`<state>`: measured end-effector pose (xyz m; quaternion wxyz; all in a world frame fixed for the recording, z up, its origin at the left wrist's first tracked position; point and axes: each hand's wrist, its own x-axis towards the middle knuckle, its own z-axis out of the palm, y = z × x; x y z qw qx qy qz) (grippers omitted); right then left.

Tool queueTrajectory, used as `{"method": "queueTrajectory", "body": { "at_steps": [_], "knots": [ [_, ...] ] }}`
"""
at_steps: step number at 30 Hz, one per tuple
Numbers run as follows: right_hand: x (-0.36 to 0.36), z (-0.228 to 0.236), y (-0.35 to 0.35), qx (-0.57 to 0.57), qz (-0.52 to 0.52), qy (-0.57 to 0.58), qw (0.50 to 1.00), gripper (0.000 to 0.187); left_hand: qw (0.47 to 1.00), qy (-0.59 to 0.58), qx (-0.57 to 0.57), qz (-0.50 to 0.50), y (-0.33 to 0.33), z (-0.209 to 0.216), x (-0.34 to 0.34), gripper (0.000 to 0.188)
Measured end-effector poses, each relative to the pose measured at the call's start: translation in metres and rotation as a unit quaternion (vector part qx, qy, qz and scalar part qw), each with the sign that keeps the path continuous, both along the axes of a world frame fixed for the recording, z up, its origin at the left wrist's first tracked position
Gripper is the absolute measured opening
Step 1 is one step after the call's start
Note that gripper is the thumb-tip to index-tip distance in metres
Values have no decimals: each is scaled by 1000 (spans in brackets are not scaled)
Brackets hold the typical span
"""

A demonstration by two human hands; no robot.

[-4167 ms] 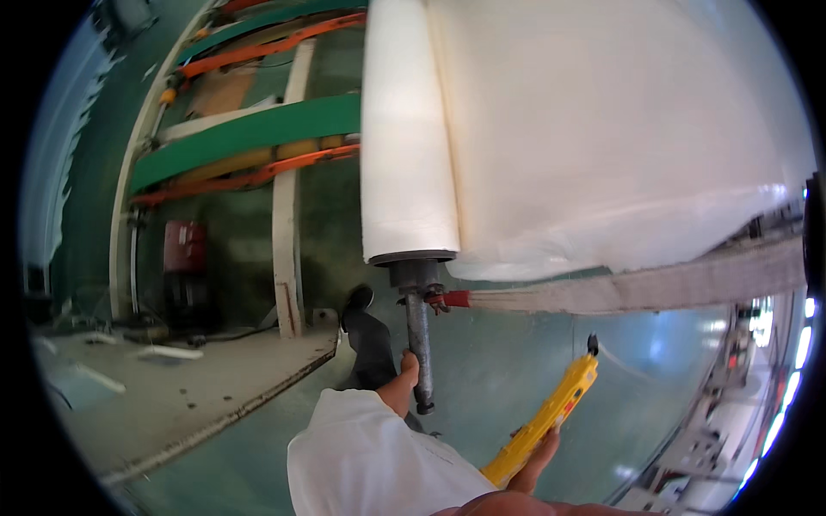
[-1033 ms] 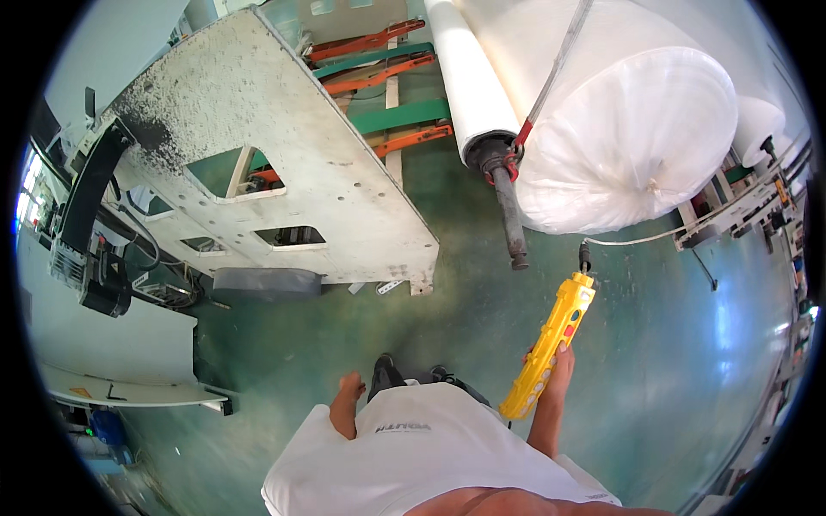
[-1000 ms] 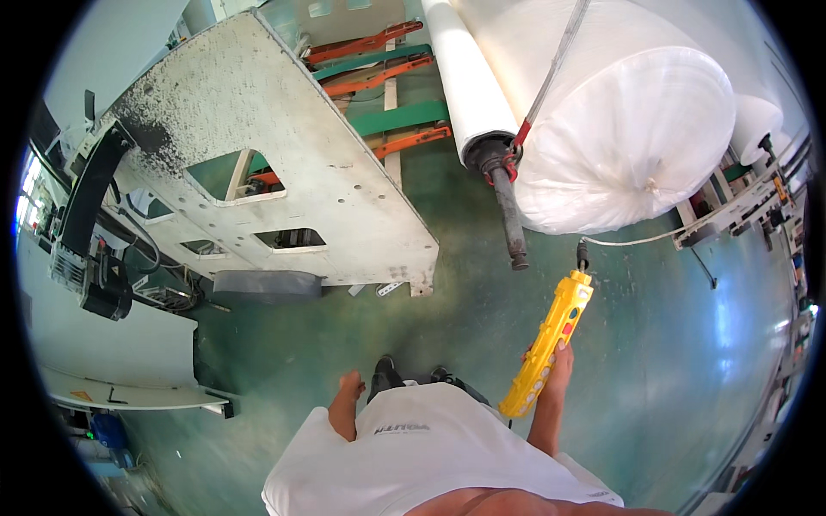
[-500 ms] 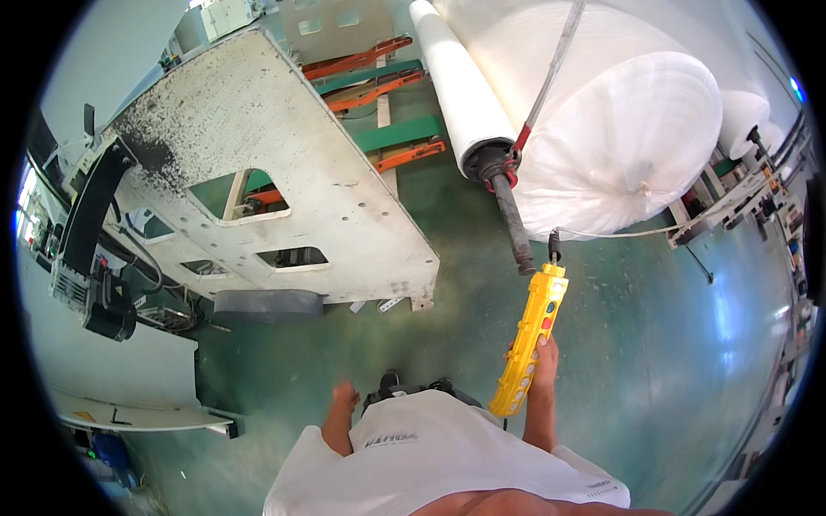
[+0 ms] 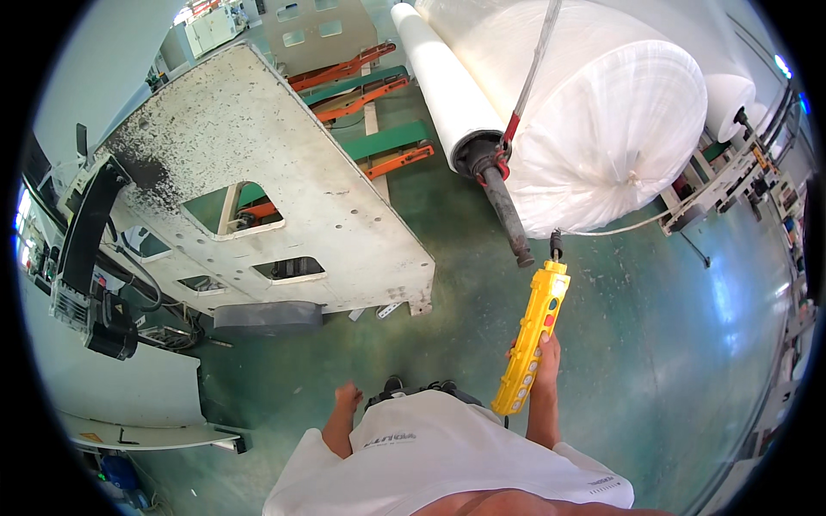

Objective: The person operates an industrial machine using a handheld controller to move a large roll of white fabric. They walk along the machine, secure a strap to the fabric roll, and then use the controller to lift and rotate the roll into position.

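Note:
My right hand (image 5: 547,354) is wrapped round a yellow pendant control box (image 5: 532,344) with a column of push buttons. The box stands tilted in front of me, its cable leaving the upper end. My left hand (image 5: 348,396) hangs beside my body, fingers loosely curled, with nothing seen in it. Ahead, a long white roll (image 5: 452,90) rests on a dark metal shaft (image 5: 508,215). A sling (image 5: 535,73) with a red lower end rises from the shaft near the roll's end. The shaft's tip lies just beyond the pendant; neither hand touches it.
A large plastic-wrapped white roll (image 5: 615,129) stands right of the shaft. On the left is a worn white machine side plate (image 5: 318,206) with cut-outs, and orange arms (image 5: 370,99) behind it. A black motor unit (image 5: 107,322) juts out at far left. Green floor (image 5: 637,370) lies around me.
The view has shifted slightly, so the rolls, shaft and sling sit a little farther left. The pendant stays in my right hand; my left hand has hardly moved.

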<state>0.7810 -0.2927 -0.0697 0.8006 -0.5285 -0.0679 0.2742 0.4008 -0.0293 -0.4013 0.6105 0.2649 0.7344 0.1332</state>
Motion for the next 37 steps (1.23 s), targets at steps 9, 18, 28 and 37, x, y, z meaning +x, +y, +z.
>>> {"method": "queueTrajectory", "body": {
  "at_steps": [9,18,28,37],
  "knots": [
    [-8,-9,-6,10,-5,1,1000,48,999,33,-32,-28,-2,-2,4,32],
    [-10,-9,-8,13,25,9,1000,49,997,-6,-71,-7,-19,-16,-34,31],
    [6,-17,-9,27,49,5,998,52,997,39,-44,44,-45,-5,-16,32],
    [23,-25,-16,22,83,9,996,54,996,17,-25,79,-73,-19,-17,23]
  ]
}}
